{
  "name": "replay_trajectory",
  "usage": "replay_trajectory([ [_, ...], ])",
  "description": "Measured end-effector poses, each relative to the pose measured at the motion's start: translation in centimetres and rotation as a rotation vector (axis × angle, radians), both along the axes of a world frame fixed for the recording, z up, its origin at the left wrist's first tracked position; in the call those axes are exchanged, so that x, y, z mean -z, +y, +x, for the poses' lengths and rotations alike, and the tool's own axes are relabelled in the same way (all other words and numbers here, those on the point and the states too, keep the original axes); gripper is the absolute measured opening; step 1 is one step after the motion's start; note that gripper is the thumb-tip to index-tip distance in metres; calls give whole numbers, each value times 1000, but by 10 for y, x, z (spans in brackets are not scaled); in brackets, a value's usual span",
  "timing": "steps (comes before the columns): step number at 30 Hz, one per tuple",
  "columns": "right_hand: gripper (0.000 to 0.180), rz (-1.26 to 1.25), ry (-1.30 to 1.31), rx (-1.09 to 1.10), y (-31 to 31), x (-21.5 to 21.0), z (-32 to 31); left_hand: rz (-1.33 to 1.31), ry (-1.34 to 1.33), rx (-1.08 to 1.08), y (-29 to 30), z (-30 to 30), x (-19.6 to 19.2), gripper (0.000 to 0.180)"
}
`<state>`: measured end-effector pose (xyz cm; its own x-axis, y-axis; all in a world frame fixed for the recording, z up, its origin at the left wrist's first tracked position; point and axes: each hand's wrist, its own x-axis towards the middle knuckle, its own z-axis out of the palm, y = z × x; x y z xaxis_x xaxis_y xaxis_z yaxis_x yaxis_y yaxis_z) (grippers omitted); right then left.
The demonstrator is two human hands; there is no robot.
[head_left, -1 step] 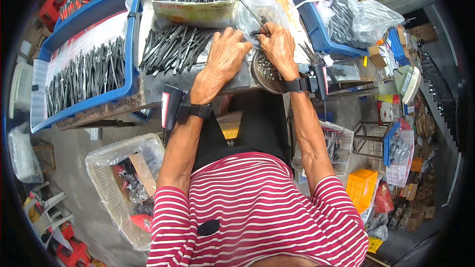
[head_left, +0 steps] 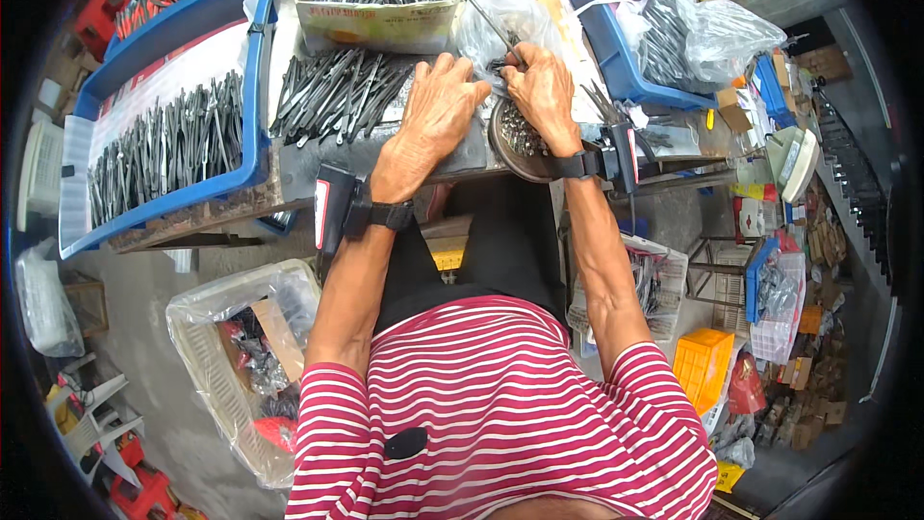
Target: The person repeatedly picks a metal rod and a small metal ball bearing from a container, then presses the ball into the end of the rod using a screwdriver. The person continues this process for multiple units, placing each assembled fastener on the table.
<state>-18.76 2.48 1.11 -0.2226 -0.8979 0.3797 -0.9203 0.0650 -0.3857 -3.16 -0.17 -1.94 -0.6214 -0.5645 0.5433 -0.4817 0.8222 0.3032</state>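
Where hands meet, gripped piece unclear

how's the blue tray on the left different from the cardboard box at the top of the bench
The blue tray is plastic, wide and shallow, and its dark metal tools lie spread in a loose row over a pale liner. The cardboard box is smaller, brown and deeper, with its tools piled inside. The tray sits far to the left of the left hand; the box sits just beyond that hand. Both are open-topped and hold similar slim dark metal tools.
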Motion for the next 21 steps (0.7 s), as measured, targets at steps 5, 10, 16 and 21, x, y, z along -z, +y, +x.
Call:
replay_trajectory([
  [5,14,37,-242,4,0,-2,-7,-37,-15,-26,2,0,1,13],
  [10,20,-41,-375,-28,4,-11,-14,-116,-2,-25,2,1,0,15],
  [16,16,-79,-617,-134,33,-33,-12,-138,-42,-117,4,6,0,14],
  [21,13,9,-705,-125,65,-39,-5,-113,73,-115,9,11,-4,15],
])
